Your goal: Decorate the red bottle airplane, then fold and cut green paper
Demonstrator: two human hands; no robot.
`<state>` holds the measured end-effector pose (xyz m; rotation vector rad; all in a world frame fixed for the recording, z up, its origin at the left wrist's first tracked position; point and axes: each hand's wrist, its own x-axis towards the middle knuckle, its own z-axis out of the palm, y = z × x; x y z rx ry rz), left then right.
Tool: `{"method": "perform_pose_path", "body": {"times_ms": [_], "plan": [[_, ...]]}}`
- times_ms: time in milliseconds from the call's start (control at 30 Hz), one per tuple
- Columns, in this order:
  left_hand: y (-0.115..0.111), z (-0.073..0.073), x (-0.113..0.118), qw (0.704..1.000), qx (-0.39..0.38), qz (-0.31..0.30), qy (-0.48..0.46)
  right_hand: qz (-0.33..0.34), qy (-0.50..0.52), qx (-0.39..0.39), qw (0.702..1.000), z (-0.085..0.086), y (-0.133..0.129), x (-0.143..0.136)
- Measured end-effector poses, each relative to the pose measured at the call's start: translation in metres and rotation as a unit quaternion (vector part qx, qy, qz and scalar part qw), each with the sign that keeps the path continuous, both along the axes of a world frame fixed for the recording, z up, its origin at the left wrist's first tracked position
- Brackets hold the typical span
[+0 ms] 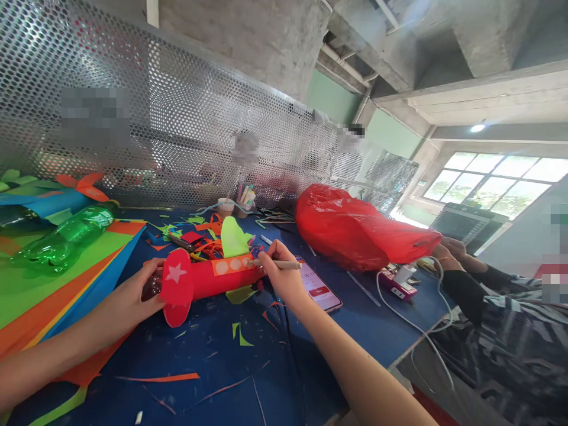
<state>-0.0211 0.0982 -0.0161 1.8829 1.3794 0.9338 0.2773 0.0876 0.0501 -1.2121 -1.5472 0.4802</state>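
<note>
The wrap [215, 285] is red, its orange strip [228, 266] pale-dotted, its red fin [178, 296] bearing 1 pale star [176, 273].

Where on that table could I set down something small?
The barest patch of the blue table lies between the phone, the white cable and the table's near right edge. Smaller gaps show among the scraps in front of the red-wrapped bottle. Crowded parts: behind it, full of cuttings; further right, the red bag; and left, the coloured sheets.
</note>
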Motion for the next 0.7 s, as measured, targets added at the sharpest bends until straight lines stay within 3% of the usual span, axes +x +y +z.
{"method": "perform_pose_path", "body": {"times_ms": [333, 500, 700], "plan": [[-0.0005, 0.0049, -0.0031, 0.999, -0.026, -0.015, 0.023, -0.011, 0.001, 0.007, 1.000, -0.0041, 0.0041, 0.0028], [-0.0018, 0.0049, 0.0019, 1.000, 0.002, -0.001, 0.008, -0.014, 0.002, 0.008, 1.000, -0.0042, 0.0042, 0.0030], [0.0006, 0.0081, -0.0035, 0.998, 0.009, 0.006, 0.062, -0.006, -0.001, 0.008, 1.000, -0.0042, 0.0042, 0.0028]]}}
